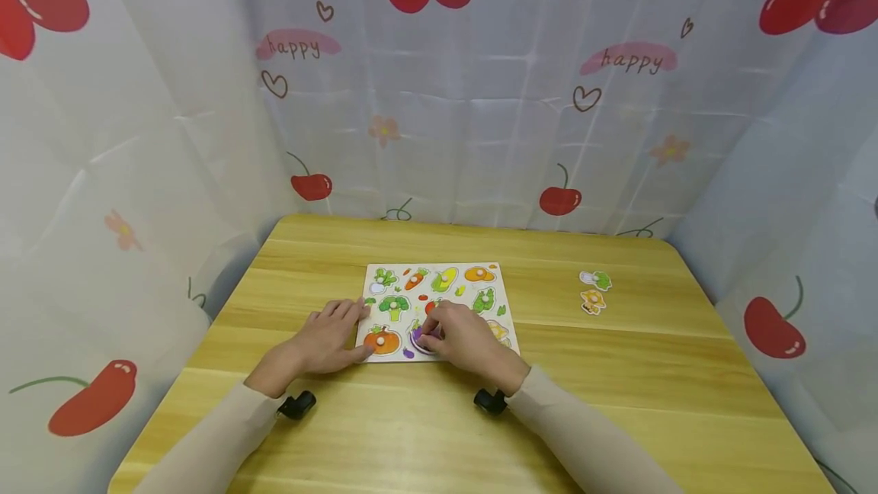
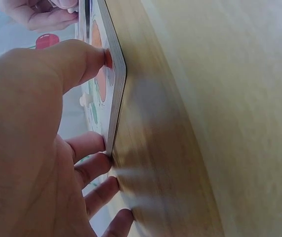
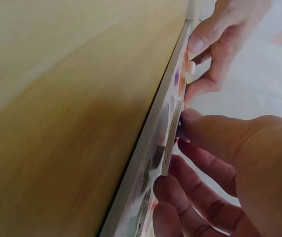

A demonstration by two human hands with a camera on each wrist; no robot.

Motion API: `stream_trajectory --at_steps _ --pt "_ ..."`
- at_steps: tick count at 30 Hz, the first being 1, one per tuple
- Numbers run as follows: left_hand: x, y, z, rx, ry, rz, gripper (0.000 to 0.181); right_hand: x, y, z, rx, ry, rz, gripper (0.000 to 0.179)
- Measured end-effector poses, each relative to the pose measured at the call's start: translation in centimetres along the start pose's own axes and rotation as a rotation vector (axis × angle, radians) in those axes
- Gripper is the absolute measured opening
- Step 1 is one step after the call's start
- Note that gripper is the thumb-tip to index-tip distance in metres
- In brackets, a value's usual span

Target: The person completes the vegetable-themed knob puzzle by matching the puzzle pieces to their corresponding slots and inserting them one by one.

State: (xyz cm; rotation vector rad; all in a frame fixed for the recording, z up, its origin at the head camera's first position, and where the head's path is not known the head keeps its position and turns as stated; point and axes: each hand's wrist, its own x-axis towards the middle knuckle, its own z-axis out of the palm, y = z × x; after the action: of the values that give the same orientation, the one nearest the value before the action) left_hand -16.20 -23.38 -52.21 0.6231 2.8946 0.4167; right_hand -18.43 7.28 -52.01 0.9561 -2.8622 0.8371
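Observation:
A white wooden puzzle board [image 1: 428, 268] printed with vegetables lies on the table. My right hand [image 1: 468, 338] pinches an eggplant piece [image 1: 420, 338] over the board's front middle. In the right wrist view that piece [image 3: 172, 140] shows edge-on, tilted against the board, thumb and fingers about its knob side. My left hand [image 1: 328, 340] rests on the board's left side, thumb pressing the front left corner beside the pumpkin piece [image 1: 389, 341]. In the left wrist view its other fingers [image 2: 94, 168] spread loosely along the edge, the outer ones reaching past it. My right hand partly covers the tomato.
A cabbage piece [image 1: 600, 280] and a mushroom-like piece [image 1: 593, 299] lie loose on the wooden table [image 1: 652, 380] to the right. Broccoli [image 1: 394, 307], carrot and corn pictures sit on the board. Cherry-printed curtains [image 1: 466, 151] surround the table's back and sides.

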Motion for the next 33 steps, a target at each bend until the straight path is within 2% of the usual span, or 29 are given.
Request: stream_trajectory --at_steps 13,24,33 --pt "-0.05 -0.50 0.36 -0.017 0.004 -0.008 0.083 0.58 -0.72 0.91 -0.011 -0.003 -0.004 0.011" --pt "0.40 -0.26 0.10 0.000 0.010 0.000 0.081 0.53 -0.65 0.39 0.013 -0.009 0.002 0.008" --pt "0.07 -0.04 0.20 -0.008 0.005 0.001 0.078 0.37 -0.41 0.37 0.034 -0.036 -0.015 0.007"
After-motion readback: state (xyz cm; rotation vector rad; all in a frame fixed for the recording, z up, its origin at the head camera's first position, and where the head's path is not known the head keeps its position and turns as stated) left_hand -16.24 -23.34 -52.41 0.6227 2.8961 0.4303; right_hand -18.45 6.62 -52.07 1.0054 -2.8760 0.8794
